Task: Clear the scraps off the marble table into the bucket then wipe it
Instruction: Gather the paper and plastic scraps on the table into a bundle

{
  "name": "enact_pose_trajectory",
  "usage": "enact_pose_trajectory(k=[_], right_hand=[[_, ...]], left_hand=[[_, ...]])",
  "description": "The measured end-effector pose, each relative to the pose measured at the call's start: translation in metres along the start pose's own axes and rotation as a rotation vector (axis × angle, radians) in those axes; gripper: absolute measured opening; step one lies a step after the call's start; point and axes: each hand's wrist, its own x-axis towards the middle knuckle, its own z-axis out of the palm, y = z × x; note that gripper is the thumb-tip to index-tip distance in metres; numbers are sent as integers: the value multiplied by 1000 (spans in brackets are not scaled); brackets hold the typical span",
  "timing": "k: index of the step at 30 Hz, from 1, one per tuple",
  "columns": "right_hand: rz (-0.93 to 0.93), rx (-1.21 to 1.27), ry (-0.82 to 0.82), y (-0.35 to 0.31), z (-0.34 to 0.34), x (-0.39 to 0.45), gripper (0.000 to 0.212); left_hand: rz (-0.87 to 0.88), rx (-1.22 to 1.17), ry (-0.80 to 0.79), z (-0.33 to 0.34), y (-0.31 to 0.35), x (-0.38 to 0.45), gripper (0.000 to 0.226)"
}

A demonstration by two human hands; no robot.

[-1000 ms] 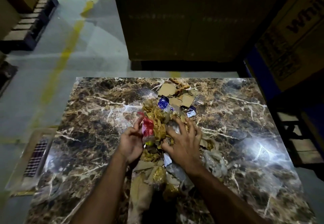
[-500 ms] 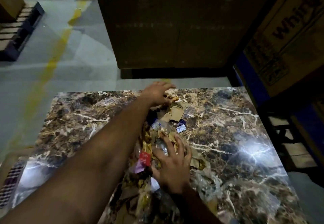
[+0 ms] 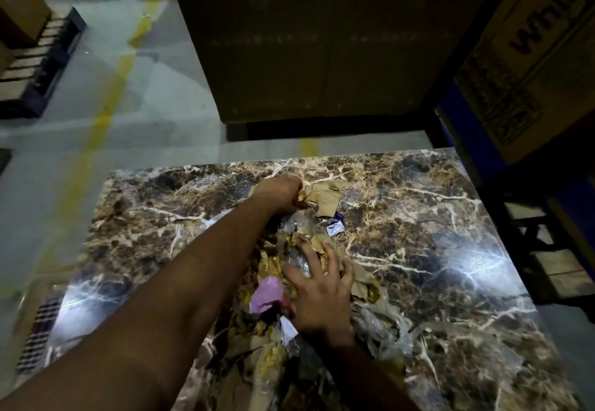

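A brown marble table carries a heap of scraps down its middle: torn cardboard, gold and clear wrappers, a pink piece. My left hand reaches to the far end of the heap, fingers curled around cardboard pieces there. My right hand lies spread on top of the heap's middle, fingers bent over clear plastic and cardboard. A small blue-white wrapper lies just right of the heap. No bucket is in view.
Large cardboard boxes stand beyond the far table edge and another printed box at the right. A wooden pallet lies on the floor far left. A grated floor mat is by the left edge.
My left hand left the red wrapper, reached out to the far cardboard pieces and curled onto them. My right hand stayed pressed on the heap.
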Motion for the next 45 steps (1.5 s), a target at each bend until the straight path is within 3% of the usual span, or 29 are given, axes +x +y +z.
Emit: enact_pose_trajectory(k=[3,6,12,14,16,18,19,21,24,26,29,34,37,43,45], right_hand=[[6,-57,-65,-2,-1,-1,62],[-2,-72,-47,-2,1,1,61],[7,-99,28,0,2,5,57],[-11,-112,34,0,2,5,51],[-1,-90,0,-1,-1,2,57],[-2,-78,-25,-1,-1,0,68],[-8,-71,-23,-1,0,0,66],[-20,-61,31,0,2,-1,39],[-20,-40,116,2,9,0,12],[-29,-68,126,1,13,0,15],[-24,-33,147,1,11,2,11],[-6,10,134,-3,9,2,13],[5,19,114,-3,5,1,7],[48,-18,-15,-8,-11,2,37],[41,-44,-77,-7,-13,2,39]], left_hand=[[6,26,14,12,-4,-21,35],[-71,-99,-26,20,-9,-35,42],[-259,-544,-453,-22,-3,-42,57],[-232,-227,-482,-38,2,-31,61],[-162,200,-318,-49,14,-17,73],[-103,340,-192,-60,29,-2,76],[-75,325,-138,-62,35,6,71],[40,137,-63,-57,45,24,52],[154,-176,-148,-36,56,37,44],[186,-208,-168,-15,60,37,51],[269,-355,-248,7,72,19,44],[405,-240,-301,24,77,4,27],[373,-167,-396,24,83,5,21],[189,-61,-734,2,120,4,15],[174,6,-736,1,128,0,23]])
